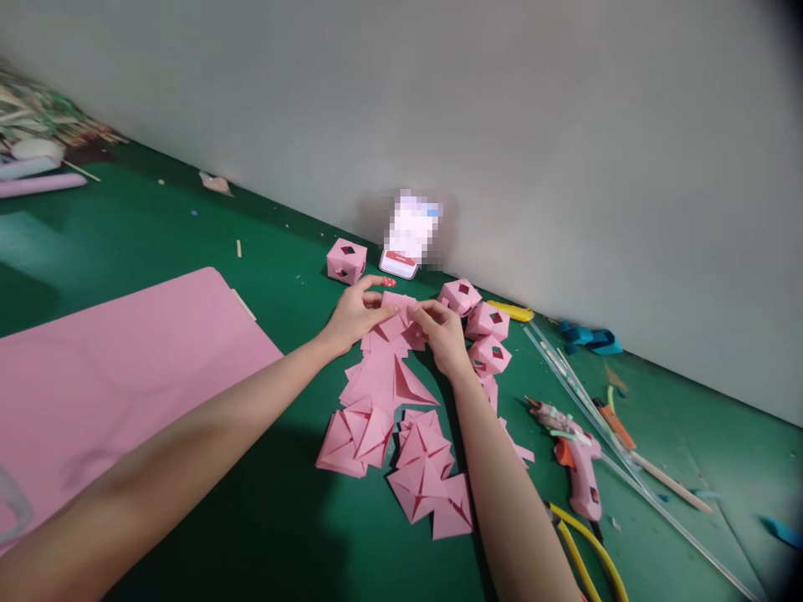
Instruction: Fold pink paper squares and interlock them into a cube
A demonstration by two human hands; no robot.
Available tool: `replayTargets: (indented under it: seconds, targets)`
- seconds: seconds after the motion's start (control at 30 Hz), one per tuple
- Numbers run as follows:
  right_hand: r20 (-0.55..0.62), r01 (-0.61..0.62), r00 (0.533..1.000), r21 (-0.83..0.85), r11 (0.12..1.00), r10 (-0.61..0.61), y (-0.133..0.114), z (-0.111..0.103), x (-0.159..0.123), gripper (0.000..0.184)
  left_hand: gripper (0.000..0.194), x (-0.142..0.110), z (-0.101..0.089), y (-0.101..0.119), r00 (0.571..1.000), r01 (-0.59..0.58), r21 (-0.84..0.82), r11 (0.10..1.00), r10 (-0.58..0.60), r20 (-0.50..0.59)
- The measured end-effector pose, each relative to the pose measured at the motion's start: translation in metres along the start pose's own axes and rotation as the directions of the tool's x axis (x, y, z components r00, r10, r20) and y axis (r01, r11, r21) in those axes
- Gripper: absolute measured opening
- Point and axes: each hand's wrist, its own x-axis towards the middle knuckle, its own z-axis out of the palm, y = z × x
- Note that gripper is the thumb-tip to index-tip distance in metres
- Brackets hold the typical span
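Both hands meet over a small folded piece of pink paper [399,300], pinched at its two sides. My left hand [355,316] grips its left edge, with the index finger raised and a red covering on that fingertip. My right hand [442,332] pinches the right edge between thumb and fingers. Beneath them lies a fan of folded pink sheets [376,378]. Nearer to me are two piles of folded pink squares, one on the left [356,439] and one on the right [427,464]. Finished-looking pink paper balls with diamond openings [488,321] stand by my right hand.
Another pink paper ball [346,260] and a lit phone [401,261] stand by the wall. A large pink sheet [138,368] covers the left. To the right lie a pink glue gun [580,468], yellow-handled pliers [586,552], clear glue sticks [583,401] and a yellow tool [511,311].
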Motion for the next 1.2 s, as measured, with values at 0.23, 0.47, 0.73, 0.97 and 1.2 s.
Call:
replayTargets:
  seconds: [0.23,0.47,0.73,0.97,1.2]
  targets:
    - [-0.003,-0.001,1.0,0.069,0.998,0.001,-0.0027,0.0014,-0.001,0.029,0.047,-0.0008,0.0003,0.0014,1.0,-0.016,0.049,0.999,0.016,0.007]
    - [-0.023,0.017,1.0,0.119,0.993,-0.014,-0.0004,0.0017,0.0001,0.025,0.045,-0.0005,0.0003,0.0007,0.999,-0.034,0.076,0.997,0.033,0.017]
    - [-0.023,0.04,0.999,0.122,0.992,-0.037,-0.0002,0.0011,-0.0003,0.025,0.045,-0.0002,0.0003,0.0002,0.999,-0.037,0.099,0.994,0.035,0.02]
    - [-0.017,0.008,1.0,0.114,0.993,-0.007,-0.0009,0.0015,-0.0009,0.027,0.043,0.0009,-0.0004,-0.0021,0.999,-0.04,0.074,0.996,0.039,0.017]
    - [-0.02,0.016,1.0,0.06,0.998,-0.015,-0.0005,0.0017,-0.0011,0.031,0.043,0.0005,0.0002,-0.0002,0.998,-0.056,0.093,0.994,0.054,0.029]
